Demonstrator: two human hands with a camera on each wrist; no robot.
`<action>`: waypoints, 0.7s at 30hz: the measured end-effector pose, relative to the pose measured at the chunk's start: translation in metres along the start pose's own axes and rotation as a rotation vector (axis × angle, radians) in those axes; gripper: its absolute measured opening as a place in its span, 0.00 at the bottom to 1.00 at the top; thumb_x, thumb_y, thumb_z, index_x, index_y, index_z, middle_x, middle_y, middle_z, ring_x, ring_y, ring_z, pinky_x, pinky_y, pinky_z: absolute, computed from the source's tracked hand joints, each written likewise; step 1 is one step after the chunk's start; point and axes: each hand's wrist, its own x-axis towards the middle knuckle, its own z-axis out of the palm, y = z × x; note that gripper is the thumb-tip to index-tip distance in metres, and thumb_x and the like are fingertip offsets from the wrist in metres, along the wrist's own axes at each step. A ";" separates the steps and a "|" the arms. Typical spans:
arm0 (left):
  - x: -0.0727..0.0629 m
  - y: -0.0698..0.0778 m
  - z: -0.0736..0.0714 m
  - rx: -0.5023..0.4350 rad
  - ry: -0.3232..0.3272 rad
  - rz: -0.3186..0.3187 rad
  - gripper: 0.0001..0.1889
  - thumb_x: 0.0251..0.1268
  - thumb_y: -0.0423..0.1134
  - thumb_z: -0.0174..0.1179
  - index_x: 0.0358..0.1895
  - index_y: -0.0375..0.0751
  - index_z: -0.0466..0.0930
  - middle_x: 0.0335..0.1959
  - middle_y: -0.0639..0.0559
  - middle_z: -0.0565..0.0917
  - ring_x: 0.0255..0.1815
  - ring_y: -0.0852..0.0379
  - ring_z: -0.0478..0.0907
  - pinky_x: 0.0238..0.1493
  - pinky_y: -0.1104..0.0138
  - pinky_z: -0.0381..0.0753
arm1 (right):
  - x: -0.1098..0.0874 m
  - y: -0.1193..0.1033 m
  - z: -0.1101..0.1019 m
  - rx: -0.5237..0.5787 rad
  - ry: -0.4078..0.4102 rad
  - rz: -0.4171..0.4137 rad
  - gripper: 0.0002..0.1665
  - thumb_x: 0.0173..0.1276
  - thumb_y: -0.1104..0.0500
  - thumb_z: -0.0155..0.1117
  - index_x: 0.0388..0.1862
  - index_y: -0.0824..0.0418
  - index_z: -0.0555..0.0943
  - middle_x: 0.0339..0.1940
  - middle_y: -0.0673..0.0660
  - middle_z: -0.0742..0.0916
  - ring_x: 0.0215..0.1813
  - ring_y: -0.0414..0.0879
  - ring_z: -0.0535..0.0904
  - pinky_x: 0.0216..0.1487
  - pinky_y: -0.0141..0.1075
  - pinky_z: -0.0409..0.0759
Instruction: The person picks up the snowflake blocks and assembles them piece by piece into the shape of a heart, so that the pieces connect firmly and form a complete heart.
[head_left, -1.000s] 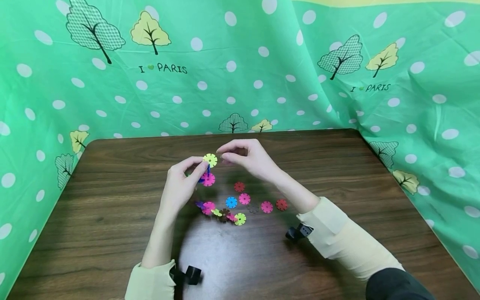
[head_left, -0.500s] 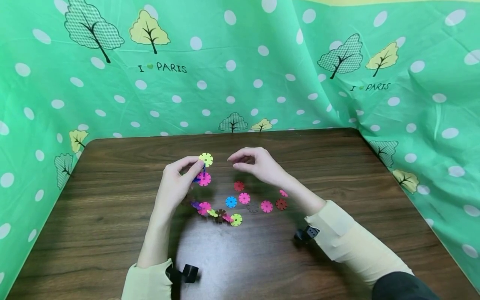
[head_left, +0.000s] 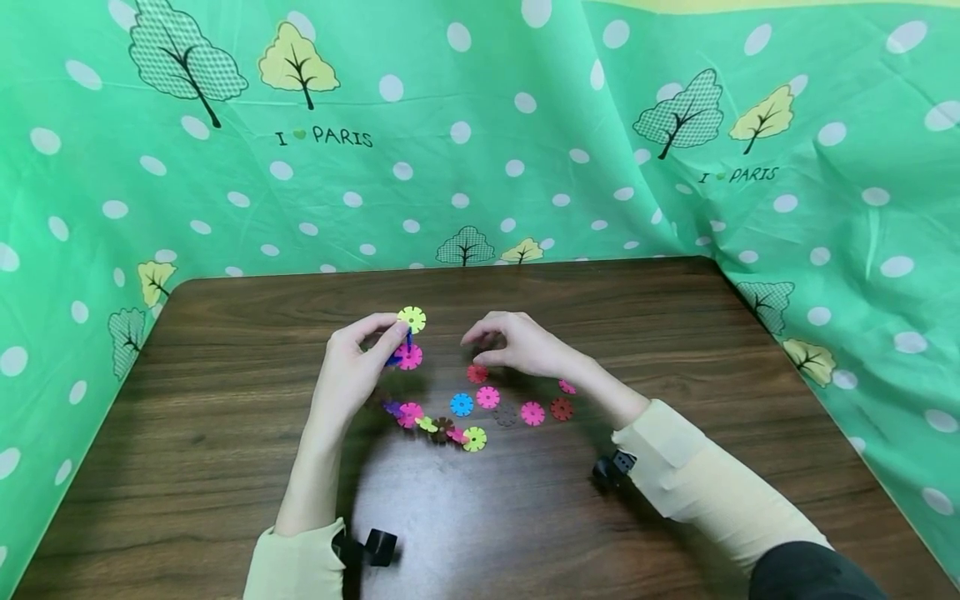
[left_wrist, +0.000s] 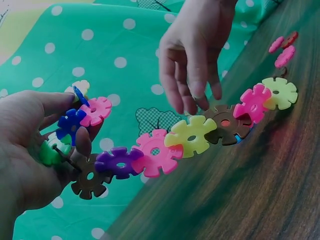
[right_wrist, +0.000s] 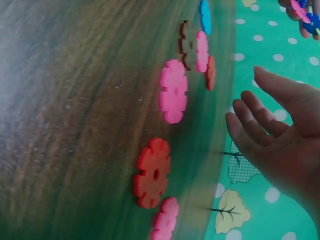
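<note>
My left hand (head_left: pixel 348 371) pinches the top of a chain of interlocking snowflake discs (left_wrist: pixel 157 152), raised over the table. A yellow disc (head_left: pixel 411 319) stands at the thumb and fingertips, with a blue one and a pink disc (head_left: pixel 409 357) just below. From the hand the chain hangs in a curve of brown, purple, pink and yellow-green pieces, ending in a yellow-green disc (head_left: pixel 475 439). My right hand (head_left: pixel 525 346) holds nothing; its fingers are loosely bent in the right wrist view. Its thumb tip overlaps a loose red disc (head_left: pixel 477 375) in the head view.
Loose discs lie on the dark wooden table (head_left: pixel 225 467): a blue disc (head_left: pixel 461 405), a pink disc (head_left: pixel 487 397), a brown disc (head_left: pixel 505 414), and more pink and red ones farther right. A green dotted cloth (head_left: pixel 420 125) hangs behind the table.
My right hand has drawn away from the chain, to the right and down toward the red disc. My left hand moved slightly left with the chain, then stayed still.
</note>
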 end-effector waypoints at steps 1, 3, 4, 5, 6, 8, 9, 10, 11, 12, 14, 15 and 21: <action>0.000 0.000 0.000 0.001 0.002 0.001 0.13 0.74 0.47 0.63 0.49 0.43 0.89 0.33 0.51 0.84 0.29 0.62 0.78 0.34 0.70 0.82 | 0.000 0.001 0.001 -0.010 -0.015 0.007 0.17 0.68 0.61 0.73 0.55 0.59 0.87 0.54 0.58 0.87 0.55 0.52 0.83 0.54 0.43 0.85; 0.000 -0.001 -0.001 0.010 0.004 0.007 0.13 0.74 0.47 0.63 0.49 0.43 0.89 0.35 0.48 0.86 0.31 0.64 0.78 0.37 0.71 0.81 | 0.000 0.004 0.004 -0.031 -0.041 0.012 0.17 0.68 0.61 0.73 0.55 0.58 0.87 0.54 0.58 0.86 0.56 0.52 0.83 0.55 0.42 0.85; 0.000 -0.001 -0.001 0.019 0.006 0.011 0.13 0.74 0.47 0.63 0.50 0.43 0.89 0.37 0.48 0.86 0.32 0.64 0.78 0.38 0.72 0.80 | 0.001 0.004 0.005 -0.041 -0.051 0.012 0.17 0.68 0.61 0.73 0.55 0.58 0.87 0.54 0.58 0.86 0.56 0.53 0.83 0.55 0.42 0.85; 0.000 -0.001 -0.001 0.025 0.007 0.011 0.13 0.74 0.47 0.63 0.50 0.44 0.89 0.38 0.47 0.87 0.33 0.64 0.78 0.39 0.72 0.79 | 0.001 0.005 0.006 -0.049 -0.059 0.012 0.17 0.67 0.61 0.74 0.55 0.57 0.87 0.54 0.57 0.86 0.56 0.53 0.82 0.56 0.43 0.85; 0.001 -0.001 -0.002 0.030 0.007 0.014 0.13 0.74 0.48 0.63 0.50 0.44 0.89 0.39 0.47 0.87 0.34 0.64 0.78 0.40 0.72 0.79 | 0.001 0.006 0.007 -0.058 -0.064 0.012 0.17 0.67 0.60 0.74 0.54 0.57 0.87 0.54 0.57 0.86 0.56 0.53 0.82 0.56 0.43 0.84; 0.001 -0.001 -0.002 0.039 0.005 0.018 0.13 0.74 0.48 0.63 0.50 0.45 0.89 0.41 0.47 0.88 0.36 0.64 0.78 0.42 0.73 0.78 | 0.001 0.006 0.008 -0.068 -0.072 0.010 0.17 0.66 0.60 0.75 0.54 0.57 0.87 0.54 0.57 0.86 0.56 0.53 0.82 0.57 0.45 0.84; 0.001 -0.001 -0.002 0.041 0.004 0.019 0.13 0.74 0.48 0.63 0.50 0.45 0.89 0.41 0.48 0.88 0.36 0.63 0.78 0.42 0.73 0.78 | 0.001 0.005 0.008 -0.077 -0.073 0.011 0.17 0.66 0.61 0.75 0.54 0.57 0.87 0.54 0.57 0.86 0.56 0.53 0.82 0.58 0.45 0.84; 0.001 -0.001 -0.002 0.040 0.003 0.019 0.13 0.74 0.48 0.63 0.51 0.45 0.89 0.42 0.48 0.88 0.37 0.63 0.78 0.42 0.73 0.78 | 0.001 0.005 0.008 -0.090 -0.075 0.010 0.17 0.66 0.60 0.75 0.54 0.57 0.87 0.54 0.57 0.86 0.56 0.53 0.82 0.58 0.45 0.83; 0.001 -0.001 -0.002 0.038 0.003 0.018 0.13 0.74 0.49 0.63 0.50 0.46 0.89 0.42 0.48 0.88 0.37 0.63 0.78 0.42 0.73 0.78 | 0.001 0.005 0.008 -0.111 -0.075 0.010 0.18 0.65 0.60 0.76 0.54 0.56 0.88 0.54 0.56 0.86 0.56 0.53 0.82 0.59 0.45 0.83; 0.001 -0.001 -0.002 0.037 0.003 0.018 0.13 0.74 0.49 0.63 0.51 0.46 0.89 0.42 0.48 0.88 0.37 0.63 0.78 0.42 0.73 0.78 | 0.001 0.004 0.009 -0.132 -0.076 0.008 0.18 0.64 0.60 0.76 0.54 0.56 0.88 0.54 0.56 0.86 0.56 0.53 0.82 0.58 0.46 0.83; 0.002 -0.001 -0.002 0.035 0.004 0.016 0.13 0.74 0.49 0.63 0.51 0.45 0.89 0.42 0.47 0.88 0.37 0.63 0.78 0.43 0.73 0.78 | 0.001 0.004 0.010 -0.183 -0.077 0.002 0.18 0.64 0.59 0.77 0.53 0.55 0.88 0.54 0.55 0.87 0.55 0.52 0.82 0.58 0.46 0.82; 0.001 -0.001 -0.002 0.035 0.004 0.016 0.14 0.74 0.49 0.63 0.51 0.45 0.89 0.43 0.46 0.88 0.37 0.63 0.78 0.43 0.73 0.78 | 0.002 0.004 0.010 -0.212 -0.077 -0.003 0.18 0.63 0.58 0.77 0.53 0.54 0.88 0.53 0.54 0.87 0.55 0.51 0.82 0.58 0.46 0.82; 0.000 -0.001 -0.001 0.048 0.000 0.028 0.14 0.74 0.47 0.63 0.51 0.43 0.88 0.42 0.44 0.88 0.37 0.65 0.78 0.44 0.74 0.77 | 0.002 0.004 0.014 -0.307 -0.070 0.000 0.16 0.62 0.56 0.79 0.49 0.51 0.89 0.49 0.52 0.86 0.51 0.48 0.81 0.54 0.44 0.81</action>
